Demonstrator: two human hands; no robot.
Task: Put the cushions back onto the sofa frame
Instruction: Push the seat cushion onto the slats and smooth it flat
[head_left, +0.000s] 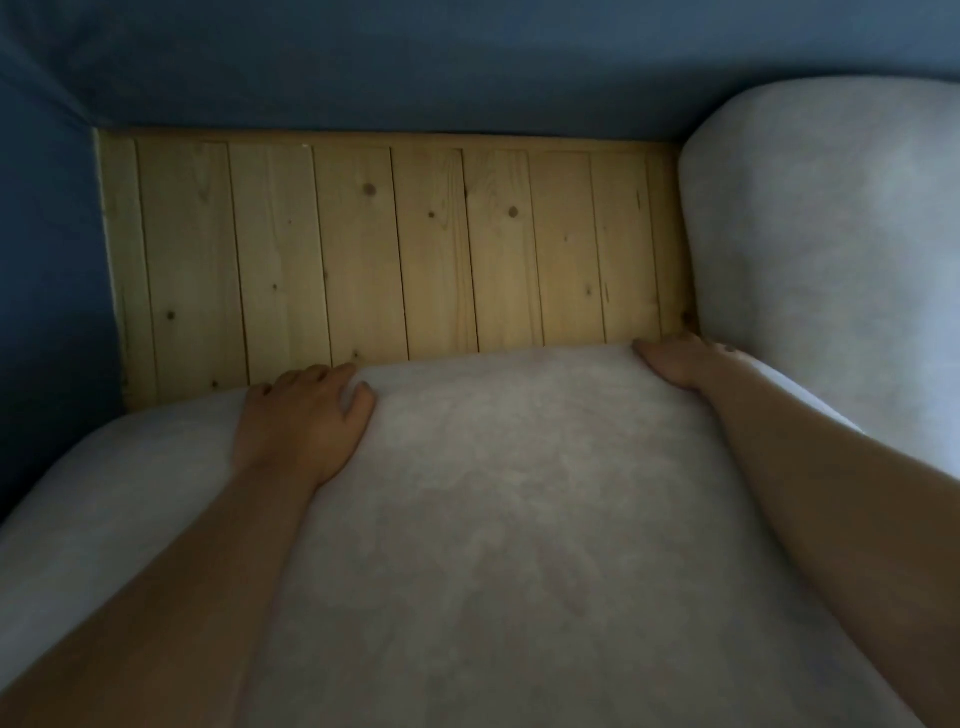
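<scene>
Mostly the view is taken up by the near cushion (519, 519), a pale grey-white pad that runs off the bottom and left edges of the picture, so its full outline cannot be seen. It lies tilted over the front part of the slatted sofa frame (389, 249), covering the near ends of the boards; the far stretch of pine slats, with knots in the wood, shows bare between the cushion's far edge and the blue backrest (415, 67).

The left hand (304, 415) grips that far edge left of its middle: the thumb lies on top and the fingers curl over the rim, their tips partly hidden behind it. The right hand (675, 361) holds the cushion's far right corner, fingers bent over the edge. Most of this hand is turned away and squeezed against the neighbouring pad, so its fingertips cannot be made out. Both forearms cross the cushion's top and are cut off at the lower frame edge.

A second cushion (831, 234), the same pale cloth, sits on the frame at the right, touching the near cushion's right side and running out of the picture on the right. Its base, and where it meets the slats, lies in shadow.

The blue side panel (47, 260) at the left is dark and cut off by the frame. Light is dim and the picture is soft, so the cloth's weave is hard to read.
</scene>
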